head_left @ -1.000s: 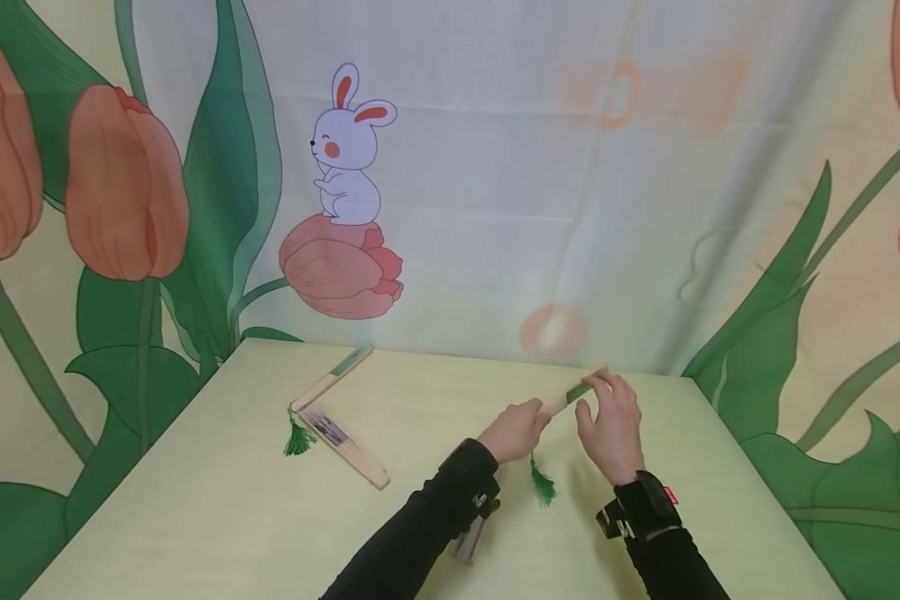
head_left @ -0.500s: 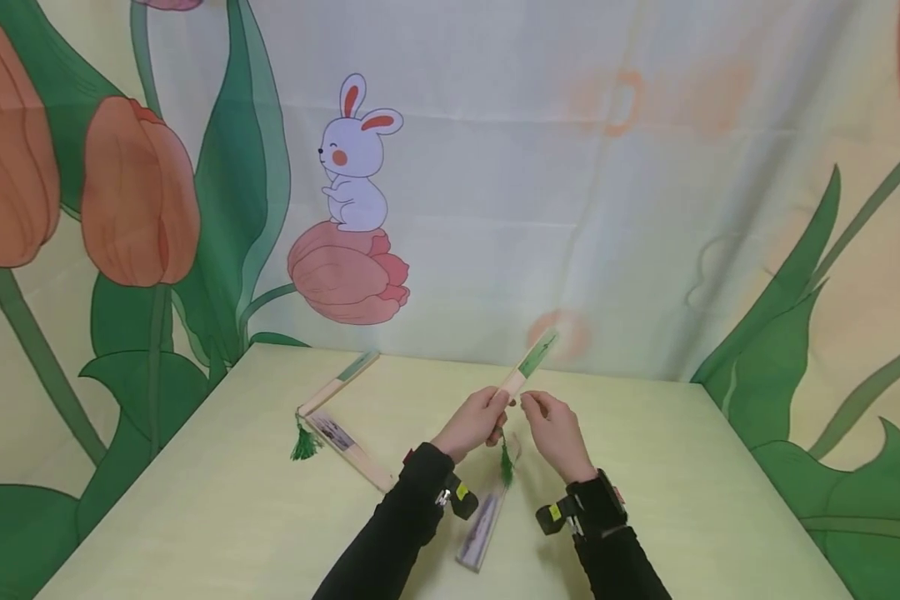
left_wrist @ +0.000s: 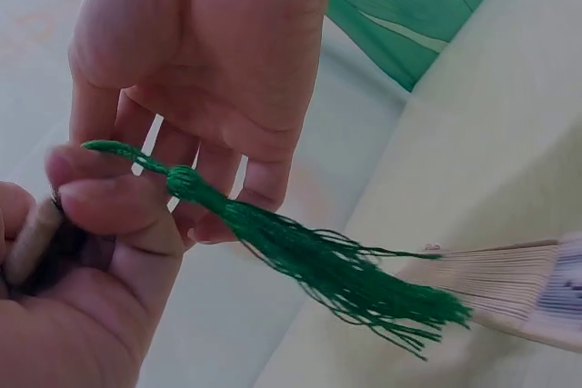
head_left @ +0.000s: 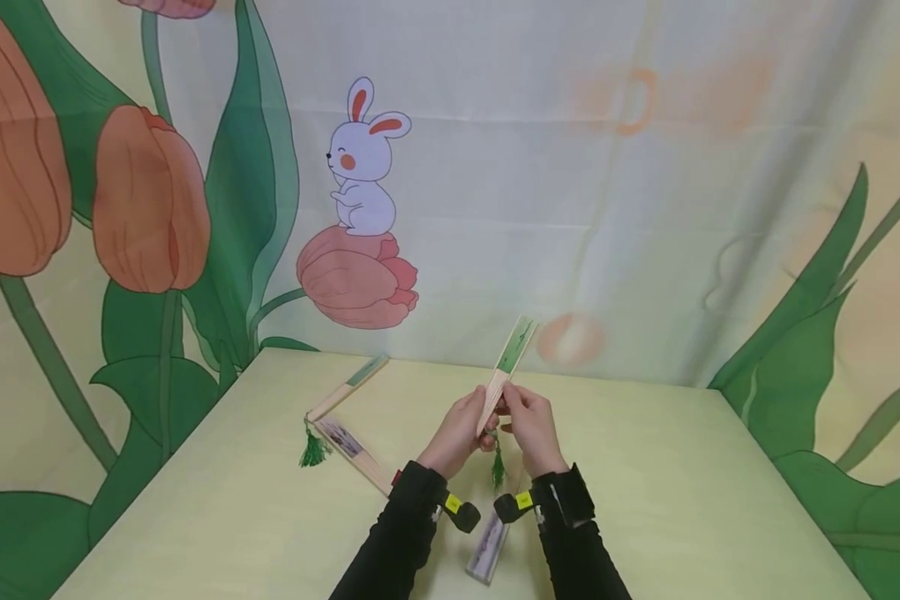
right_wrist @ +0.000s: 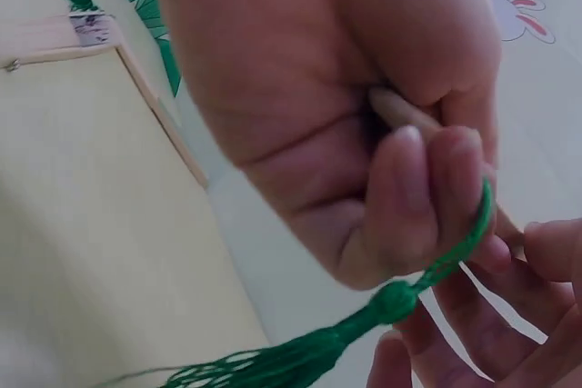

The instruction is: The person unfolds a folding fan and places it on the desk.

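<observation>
A wooden folding fan with a green printed leaf [head_left: 516,346] is held up above the table, its outer ribs slightly apart at the top. My left hand [head_left: 453,433] grips its lower end, fingers curled round the ribs. Thumb and fingers of my right hand [head_left: 534,425] pinch the fan's right edge. Below the hands hangs its green tassel [left_wrist: 309,261], with the cord by the left fingertips. In the right wrist view, the wooden end [right_wrist: 405,115] pokes out of the left fist, and the right thumb lies against the fan.
On the table [head_left: 645,500], a folded fan with a purplish picture [head_left: 487,550] lies below my hands. Farther left lie a green-topped folded fan [head_left: 348,387], a green tassel [head_left: 313,450] and another folded fan [head_left: 356,454], forming a V. A printed cloth [head_left: 495,167] hangs behind.
My left hand has brought the fan leftward and turned it more upright. My right hand let go of its top, came lower, and now pinches its edge; the ribs have parted slightly.
</observation>
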Available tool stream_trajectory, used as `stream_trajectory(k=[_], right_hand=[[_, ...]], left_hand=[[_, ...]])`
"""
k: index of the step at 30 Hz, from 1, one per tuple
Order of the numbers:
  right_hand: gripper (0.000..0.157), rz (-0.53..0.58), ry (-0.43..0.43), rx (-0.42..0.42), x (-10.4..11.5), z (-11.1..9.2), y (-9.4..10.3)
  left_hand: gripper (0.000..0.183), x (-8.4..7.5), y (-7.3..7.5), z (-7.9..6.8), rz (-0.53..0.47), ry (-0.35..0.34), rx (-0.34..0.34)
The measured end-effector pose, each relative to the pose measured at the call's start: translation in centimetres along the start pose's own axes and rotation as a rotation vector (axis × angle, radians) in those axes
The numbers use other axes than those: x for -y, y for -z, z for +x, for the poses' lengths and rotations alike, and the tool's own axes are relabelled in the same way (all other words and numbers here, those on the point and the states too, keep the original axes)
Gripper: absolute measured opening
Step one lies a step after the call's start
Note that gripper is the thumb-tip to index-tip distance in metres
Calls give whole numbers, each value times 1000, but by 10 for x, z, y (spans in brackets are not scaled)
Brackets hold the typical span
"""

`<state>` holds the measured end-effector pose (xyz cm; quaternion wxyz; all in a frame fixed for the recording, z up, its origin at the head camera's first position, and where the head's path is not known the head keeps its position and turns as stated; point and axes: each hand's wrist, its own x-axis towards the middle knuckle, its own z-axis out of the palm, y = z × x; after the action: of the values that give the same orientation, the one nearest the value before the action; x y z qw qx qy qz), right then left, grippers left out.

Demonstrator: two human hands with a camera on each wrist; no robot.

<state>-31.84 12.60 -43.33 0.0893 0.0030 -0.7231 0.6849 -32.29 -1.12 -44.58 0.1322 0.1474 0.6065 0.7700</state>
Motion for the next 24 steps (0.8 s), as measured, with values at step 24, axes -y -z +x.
stream_trajectory(k=[24], right_hand=[[29,-252,61,54,3,-2,4]], left_hand=[[35,11,14,-2,242,-33,-184]])
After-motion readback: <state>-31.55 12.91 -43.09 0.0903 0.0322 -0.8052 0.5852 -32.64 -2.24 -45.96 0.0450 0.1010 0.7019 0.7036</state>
